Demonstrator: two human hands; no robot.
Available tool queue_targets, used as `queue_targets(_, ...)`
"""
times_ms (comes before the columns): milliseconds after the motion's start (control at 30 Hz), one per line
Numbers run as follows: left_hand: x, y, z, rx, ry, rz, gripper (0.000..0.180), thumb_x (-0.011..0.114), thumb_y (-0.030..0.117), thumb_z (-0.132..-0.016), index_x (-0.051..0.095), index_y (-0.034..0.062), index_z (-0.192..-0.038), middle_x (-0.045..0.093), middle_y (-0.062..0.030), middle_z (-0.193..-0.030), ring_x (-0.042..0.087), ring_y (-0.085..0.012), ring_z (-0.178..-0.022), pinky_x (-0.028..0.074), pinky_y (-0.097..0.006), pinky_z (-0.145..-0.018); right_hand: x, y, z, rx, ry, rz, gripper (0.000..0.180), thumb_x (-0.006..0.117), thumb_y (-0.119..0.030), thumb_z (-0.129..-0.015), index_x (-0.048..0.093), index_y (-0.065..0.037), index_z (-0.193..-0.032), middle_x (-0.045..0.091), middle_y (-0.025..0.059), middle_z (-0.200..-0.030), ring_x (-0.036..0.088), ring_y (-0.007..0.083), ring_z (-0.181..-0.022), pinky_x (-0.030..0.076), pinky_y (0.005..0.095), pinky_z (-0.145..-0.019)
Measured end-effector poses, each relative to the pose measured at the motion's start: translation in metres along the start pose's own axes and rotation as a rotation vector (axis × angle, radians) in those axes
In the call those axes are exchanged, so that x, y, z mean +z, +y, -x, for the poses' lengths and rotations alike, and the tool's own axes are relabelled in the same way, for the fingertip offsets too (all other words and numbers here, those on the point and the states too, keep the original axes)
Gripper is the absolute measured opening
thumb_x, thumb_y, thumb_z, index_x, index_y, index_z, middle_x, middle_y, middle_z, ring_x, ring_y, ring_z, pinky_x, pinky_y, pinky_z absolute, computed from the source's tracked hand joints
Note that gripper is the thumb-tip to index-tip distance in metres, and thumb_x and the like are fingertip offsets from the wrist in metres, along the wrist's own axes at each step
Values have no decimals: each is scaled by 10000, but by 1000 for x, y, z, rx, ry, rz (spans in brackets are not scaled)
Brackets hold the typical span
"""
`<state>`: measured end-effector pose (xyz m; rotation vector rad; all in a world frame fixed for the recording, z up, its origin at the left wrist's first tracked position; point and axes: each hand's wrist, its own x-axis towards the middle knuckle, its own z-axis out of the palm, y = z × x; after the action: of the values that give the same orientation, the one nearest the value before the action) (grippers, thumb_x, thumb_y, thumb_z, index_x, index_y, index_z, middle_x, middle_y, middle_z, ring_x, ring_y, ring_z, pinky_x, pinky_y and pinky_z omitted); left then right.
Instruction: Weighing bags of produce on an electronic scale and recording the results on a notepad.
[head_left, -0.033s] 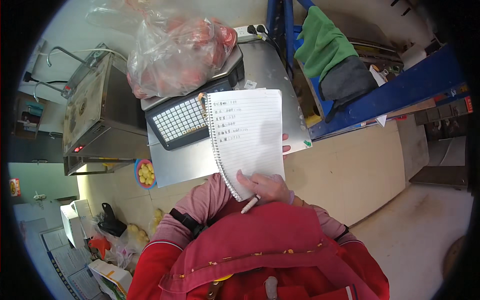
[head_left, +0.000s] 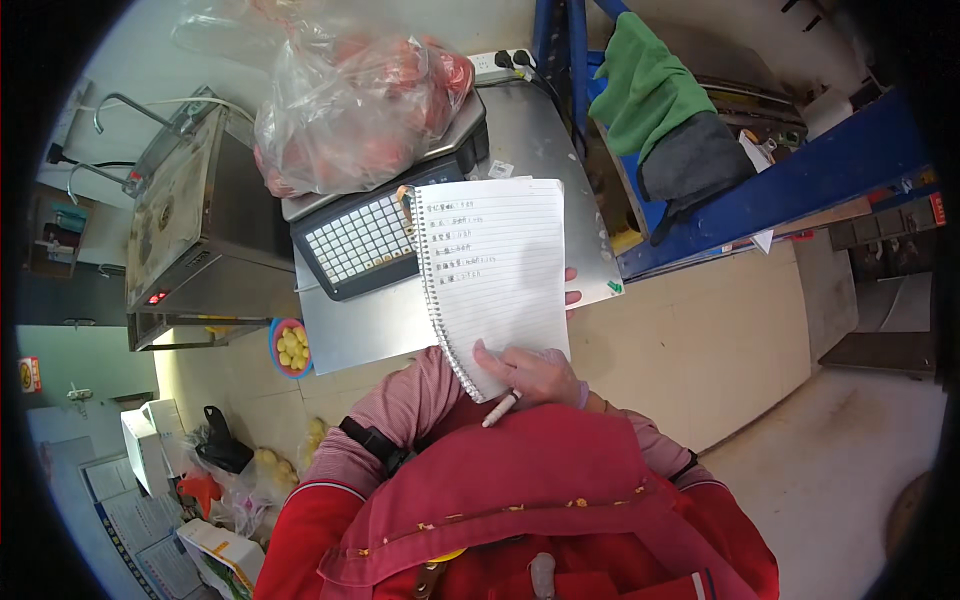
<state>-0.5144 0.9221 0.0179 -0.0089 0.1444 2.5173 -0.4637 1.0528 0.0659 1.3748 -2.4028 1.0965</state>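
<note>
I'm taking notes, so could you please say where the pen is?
In the head view, the pen is below centre, in the right hand at the spiral notebook's bottom edge.

Notebook (head_left: pixel 505 310) held before a scale (head_left: pixel 362 243)

Right hand (head_left: pixel 538 376) on the page's lower part, thumb spread on the paper, white pen (head_left: pixel 502 409) in the same hand. Left hand (head_left: pixel 572 297) mostly hidden behind; fingertips show past the right edge. Handwritten lines across the upper page. Scale on steel table (head_left: pixel 365 335), bagged red goods (head_left: pixel 365 115) on top. Basin (head_left: pixel 276 362) of yellow pieces (head_left: pixel 292 347) left of table.
</note>
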Motion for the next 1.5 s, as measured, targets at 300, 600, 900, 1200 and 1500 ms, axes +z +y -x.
queue_targets(300, 3, -3, -1, 7, 6, -13, 854, 304, 665, -861, 178, 56, -1445, 274, -236, -1425, 341, -418, -1260, 348, -483, -1031, -1, 2, 0, -61, 20, -5, 631, 641, -390, -730, 523, -15, -1223, 439, 29, -657, 513, 173, -495, 407, 311, -417)
queue_targets(600, 3, -3, -5, -20, -9, 4, 846, 296, 658, -868, 179, 46, -1441, 250, -242, -1425, 329, -423, -1265, 348, -497, -1034, -2, -1, 3, -24, 2, 7, 693, 625, -472, -732, 506, -17, -1241, 435, 21, -668, 510, 158, -503, 392, 307, -413)
queue_targets(900, 2, -8, -10, -34, 12, 17, 826, 282, 643, -879, 170, 52, -1446, 254, -239, -1430, 343, -411, -1258, 358, -480, -1031, -7, 4, 4, -26, 12, 24, 674, 641, -421, -716, 513, -12, -1236, 439, 21, -670, 518, 161, -505, 406, 302, -420)
queue_targets(1200, 2, -9, -14, -72, -18, 59, 800, 272, 626, -893, 129, 80, -1460, 173, -208, -1477, 244, -407, -1323, 281, -523, -1086, -8, 7, 6, 2, 10, 69, 562, 616, -272, -731, 525, -15, -1222, 449, 19, -667, 520, 152, -507, 414, 296, -424)
queue_targets(1500, -8, -8, -17, -78, -32, 53, 809, 272, 632, -890, 119, 81, -1462, 169, -211, -1480, 230, -416, -1330, 260, -525, -1096, -6, 8, 3, 5, 46, 39, 540, 615, -233, -727, 531, -22, -1217, 449, 18, -661, 516, 148, -502, 415, 298, -419)
